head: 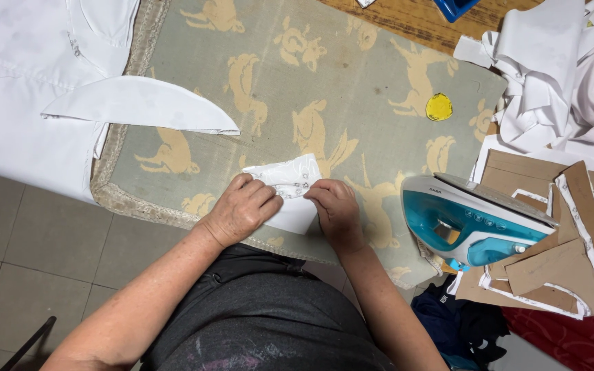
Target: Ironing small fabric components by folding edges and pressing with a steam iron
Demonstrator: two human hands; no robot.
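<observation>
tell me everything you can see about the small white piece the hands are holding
The small white fabric piece looks like thin cloth or interfacing, roughly curved at its upper edge, with faint small marks along a fold. It lies flat on the grey-green padded cover printed with tan animal shapes, near its front edge. The left hand presses its left side and the right hand pinches its right side; both cover parts of it. Nothing else touches it.

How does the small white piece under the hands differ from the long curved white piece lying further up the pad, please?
The small white piece is short, creased and pinned under the left hand and right hand. The long curved piece is crescent-shaped, much larger, smooth and untouched. The small one sits near the pad's front edge, while the curved one overhangs its left edge. Both are white.
</observation>
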